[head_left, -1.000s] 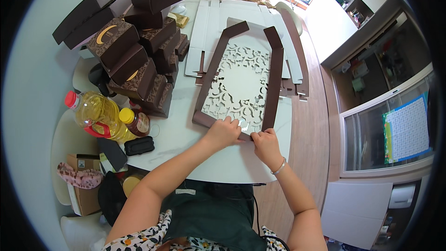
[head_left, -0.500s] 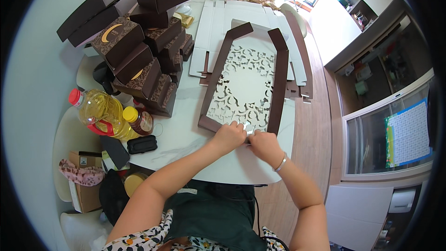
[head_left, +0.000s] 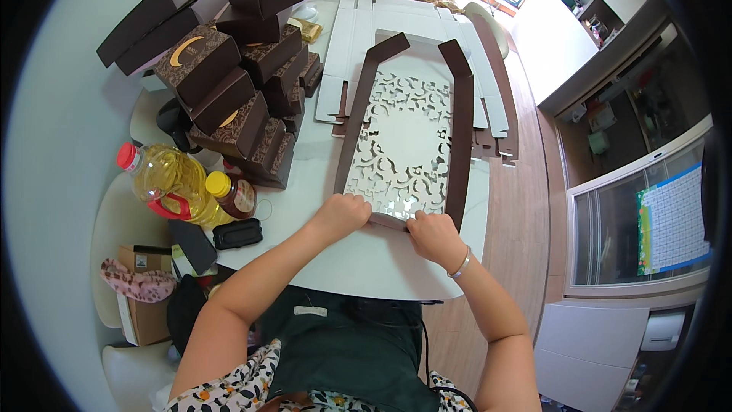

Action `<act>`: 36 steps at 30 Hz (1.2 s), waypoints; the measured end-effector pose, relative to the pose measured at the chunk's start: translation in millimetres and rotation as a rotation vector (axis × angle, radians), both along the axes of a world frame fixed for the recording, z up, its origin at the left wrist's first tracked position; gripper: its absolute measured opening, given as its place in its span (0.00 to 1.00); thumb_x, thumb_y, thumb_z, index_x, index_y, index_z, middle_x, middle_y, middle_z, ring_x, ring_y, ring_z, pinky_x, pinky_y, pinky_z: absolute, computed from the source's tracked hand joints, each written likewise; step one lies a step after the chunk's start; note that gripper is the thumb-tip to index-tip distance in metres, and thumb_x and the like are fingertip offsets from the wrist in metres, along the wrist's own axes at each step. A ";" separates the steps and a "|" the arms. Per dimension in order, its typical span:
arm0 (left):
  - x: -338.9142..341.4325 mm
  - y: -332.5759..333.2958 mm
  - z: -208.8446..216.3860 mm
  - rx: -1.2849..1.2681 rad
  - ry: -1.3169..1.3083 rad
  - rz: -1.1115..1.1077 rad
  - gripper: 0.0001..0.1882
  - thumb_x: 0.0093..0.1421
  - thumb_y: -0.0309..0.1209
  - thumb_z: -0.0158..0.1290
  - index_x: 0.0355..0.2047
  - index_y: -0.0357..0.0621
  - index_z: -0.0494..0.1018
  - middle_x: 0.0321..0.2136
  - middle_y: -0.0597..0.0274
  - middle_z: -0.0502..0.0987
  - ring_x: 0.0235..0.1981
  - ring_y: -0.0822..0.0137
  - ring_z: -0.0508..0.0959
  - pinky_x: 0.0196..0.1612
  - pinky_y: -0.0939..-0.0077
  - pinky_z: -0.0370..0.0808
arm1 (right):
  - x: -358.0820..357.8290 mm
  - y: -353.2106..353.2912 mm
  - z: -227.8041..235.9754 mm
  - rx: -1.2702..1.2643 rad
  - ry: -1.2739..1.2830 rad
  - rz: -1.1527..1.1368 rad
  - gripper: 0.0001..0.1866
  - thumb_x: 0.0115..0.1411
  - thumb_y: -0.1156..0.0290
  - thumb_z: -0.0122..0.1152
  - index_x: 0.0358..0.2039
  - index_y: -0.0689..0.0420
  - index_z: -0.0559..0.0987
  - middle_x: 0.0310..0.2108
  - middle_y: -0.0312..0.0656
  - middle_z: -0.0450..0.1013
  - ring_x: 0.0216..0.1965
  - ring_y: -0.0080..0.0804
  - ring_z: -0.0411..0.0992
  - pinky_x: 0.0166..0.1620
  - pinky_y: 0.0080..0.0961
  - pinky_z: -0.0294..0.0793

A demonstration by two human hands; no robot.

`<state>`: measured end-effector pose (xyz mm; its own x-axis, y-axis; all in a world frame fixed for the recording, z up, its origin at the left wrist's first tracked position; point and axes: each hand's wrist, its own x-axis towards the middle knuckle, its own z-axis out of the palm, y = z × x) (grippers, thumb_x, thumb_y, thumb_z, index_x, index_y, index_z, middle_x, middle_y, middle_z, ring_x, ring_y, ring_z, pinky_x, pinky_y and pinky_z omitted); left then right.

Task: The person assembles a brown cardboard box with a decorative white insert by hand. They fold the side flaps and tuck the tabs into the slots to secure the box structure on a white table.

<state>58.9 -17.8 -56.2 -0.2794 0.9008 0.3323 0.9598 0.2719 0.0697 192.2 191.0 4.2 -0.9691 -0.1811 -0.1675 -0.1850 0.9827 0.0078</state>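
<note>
Hands (head_left: 343,214) (head_left: 436,237) closed on nr wall of box (head_left: 460,137), stacked boxes (head_left: 200,67), oil btl (head_left: 174,183) L.

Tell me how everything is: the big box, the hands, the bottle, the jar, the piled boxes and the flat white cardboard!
Brown cut-out box, side walls up, far flaps apart
Left hand, curled on its near left corner
Right hand, gripping its near edge
Clear bottle, red cap on
Dark jar, yellow lid on
Piled boxes, folded up
White cardboard, lying flat
</note>
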 end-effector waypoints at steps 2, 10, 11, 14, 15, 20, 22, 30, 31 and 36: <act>0.3 1.9 2.5 -0.049 -0.062 -0.005 0.14 0.46 0.40 0.64 0.23 0.44 0.74 0.23 0.63 0.74 0.30 0.64 0.78 0.30 0.71 0.77 | -4.7 -12.4 -0.1 -0.024 0.028 -0.050 0.04 0.53 0.70 0.63 0.30 0.55 0.79 0.26 0.41 0.75 0.29 0.39 0.78 0.29 0.34 0.77; -5.1 -19.8 59.6 0.043 -0.009 0.059 0.23 0.36 0.40 0.71 0.34 0.47 0.80 0.42 0.65 0.75 0.55 0.59 0.70 0.69 0.45 0.56 | -17.5 -26.9 -10.6 -0.148 0.106 0.004 0.09 0.58 0.63 0.62 0.28 0.55 0.77 0.28 0.40 0.74 0.30 0.37 0.77 0.28 0.34 0.77; -9.8 -31.0 56.1 0.086 -0.103 0.091 0.19 0.37 0.37 0.71 0.30 0.47 0.80 0.47 0.66 0.75 0.60 0.57 0.67 0.69 0.40 0.53 | -19.5 -28.7 -8.9 -0.130 0.086 0.001 0.09 0.58 0.64 0.61 0.28 0.56 0.76 0.28 0.41 0.73 0.30 0.37 0.77 0.28 0.33 0.77; -16.4 -46.9 37.1 0.081 -0.167 0.083 0.15 0.38 0.33 0.70 0.29 0.47 0.82 0.44 0.66 0.76 0.59 0.57 0.68 0.69 0.41 0.55 | -24.1 -43.6 -12.6 -0.098 0.188 0.020 0.09 0.58 0.65 0.61 0.31 0.56 0.76 0.28 0.41 0.72 0.29 0.37 0.77 0.27 0.33 0.77; -15.7 -46.3 34.7 0.076 -0.170 0.083 0.15 0.38 0.32 0.69 0.29 0.47 0.81 0.44 0.66 0.76 0.59 0.57 0.68 0.69 0.41 0.55 | -25.8 -49.4 -15.5 -0.091 0.249 0.032 0.09 0.58 0.65 0.61 0.32 0.57 0.76 0.28 0.41 0.72 0.29 0.37 0.77 0.27 0.33 0.77; -12.3 -41.3 38.8 0.050 -0.126 0.098 0.13 0.41 0.34 0.68 0.27 0.44 0.80 0.43 0.64 0.76 0.60 0.56 0.68 0.69 0.43 0.55 | -30.5 -55.1 -19.8 -0.134 0.222 0.021 0.11 0.57 0.64 0.63 0.34 0.56 0.75 0.28 0.41 0.71 0.31 0.38 0.77 0.28 0.35 0.77; -3.2 -38.3 49.0 0.117 -0.098 0.101 0.14 0.45 0.38 0.67 0.27 0.43 0.79 0.42 0.62 0.77 0.59 0.57 0.69 0.69 0.43 0.54 | -33.0 -54.9 -10.4 -0.212 0.156 0.001 0.12 0.57 0.63 0.64 0.35 0.57 0.76 0.29 0.42 0.72 0.32 0.38 0.76 0.30 0.36 0.77; 18.9 -18.3 28.4 -0.065 -0.098 0.052 0.20 0.56 0.47 0.59 0.42 0.46 0.77 0.34 0.66 0.78 0.39 0.64 0.79 0.70 0.45 0.54 | -81.1 10.5 -12.5 -1.188 -0.725 -0.277 0.16 0.58 0.61 0.66 0.42 0.59 0.82 0.34 0.37 0.79 0.30 0.25 0.71 0.37 0.25 0.72; 18.0 -19.5 28.1 -0.031 -0.087 0.055 0.21 0.56 0.47 0.59 0.43 0.46 0.77 0.34 0.67 0.78 0.37 0.65 0.79 0.70 0.46 0.55 | -87.1 15.9 -7.8 -1.241 -0.854 -0.423 0.12 0.58 0.64 0.67 0.39 0.58 0.84 0.30 0.31 0.78 0.31 0.19 0.71 0.35 0.20 0.70; 13.9 -22.7 22.7 0.060 -0.106 0.041 0.26 0.55 0.47 0.61 0.49 0.47 0.76 0.35 0.66 0.77 0.36 0.65 0.78 0.68 0.48 0.58 | -92.6 14.0 -18.1 -1.371 -0.946 -0.629 0.07 0.56 0.74 0.69 0.37 0.58 0.83 0.28 0.30 0.77 0.31 0.17 0.71 0.34 0.16 0.68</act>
<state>72.8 -40.4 -33.5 -0.3521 0.8673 0.3518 0.9343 0.3033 0.1874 99.6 205.0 -13.9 -0.6124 -0.3323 -0.7173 0.7300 0.1106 -0.6744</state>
